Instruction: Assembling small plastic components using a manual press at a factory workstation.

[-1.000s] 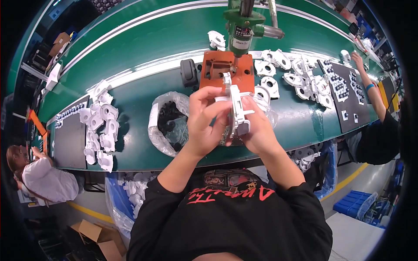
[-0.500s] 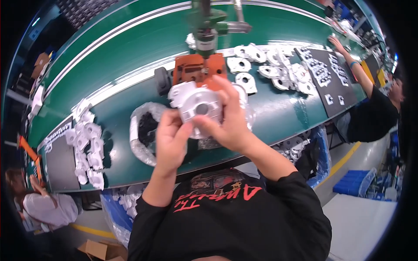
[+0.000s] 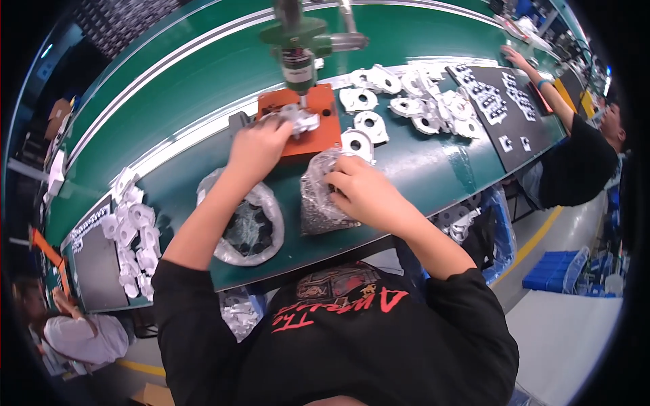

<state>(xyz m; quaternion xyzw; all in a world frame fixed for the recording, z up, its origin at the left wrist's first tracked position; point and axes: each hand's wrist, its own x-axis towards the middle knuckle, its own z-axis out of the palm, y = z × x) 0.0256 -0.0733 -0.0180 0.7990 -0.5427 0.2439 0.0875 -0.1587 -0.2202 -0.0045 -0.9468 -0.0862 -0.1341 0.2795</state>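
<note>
My left hand (image 3: 261, 143) is closed on a silvery-white cast metal part (image 3: 306, 122), which rests on an orange fixture block (image 3: 318, 140). Above that block hangs a green-and-black power screwdriver (image 3: 298, 71), its thin bit reaching down beside the casting. My right hand (image 3: 365, 189) dips its curled fingers into the mouth of a clear plastic bag (image 3: 315, 199) that seems full of tiny pieces. The fingertips are partly hidden by the plastic, so what they pinch does not show. Close by on the right lies another white casting (image 3: 356, 143).
A round plastic-wrapped container (image 3: 274, 230) of black parts sits left of the bag. White castings pile up at right (image 3: 433, 101) and left (image 3: 135, 230). A dark mat (image 3: 521, 145) carries small parts. One co-worker (image 3: 575, 162) is at right, another (image 3: 84, 335) at left.
The casting has gone from both hands, held up before me, onto the orange block under my left hand. My right hand has let go and moved into the plastic bag.
</note>
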